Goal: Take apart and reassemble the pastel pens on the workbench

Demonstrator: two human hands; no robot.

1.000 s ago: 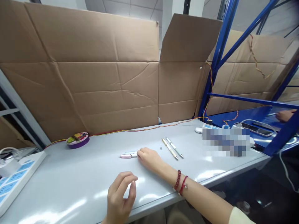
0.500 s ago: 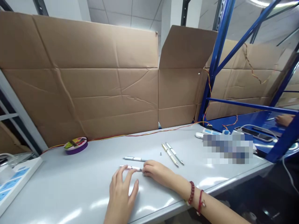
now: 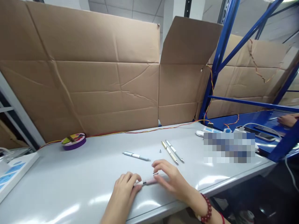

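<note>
My left hand [image 3: 126,189] is closed around the white end of a pen [image 3: 139,184] with a pinkish barrel, held low over the table. My right hand [image 3: 170,179] is at the pen's other end, thumb and fingers curled around a small shiny silver piece [image 3: 155,173], which looks like a pen tip. Whether the pink barrel touches the right fingers is hard to tell. Beyond the hands lies a light-blue and white pen [image 3: 136,156]. Farther right, a yellowish pen [image 3: 170,153] and another pale-blue pen [image 3: 174,151] lie side by side, near a tiny grey cone [image 3: 160,151].
A purple-edged tape roll [image 3: 73,141] sits at the back left, and a white power strip [image 3: 21,171] at the left edge. Cardboard [image 3: 105,77] stands behind the table, with a thin red-yellow wire along its foot. Blue shelf posts [image 3: 216,67] and another person's hand [image 3: 287,120] are at right.
My left hand has closed on the pink-white pen, which has come nearer to me. My right hand has shifted right and now has a silver piece at its fingertips. The view has tilted slightly.
</note>
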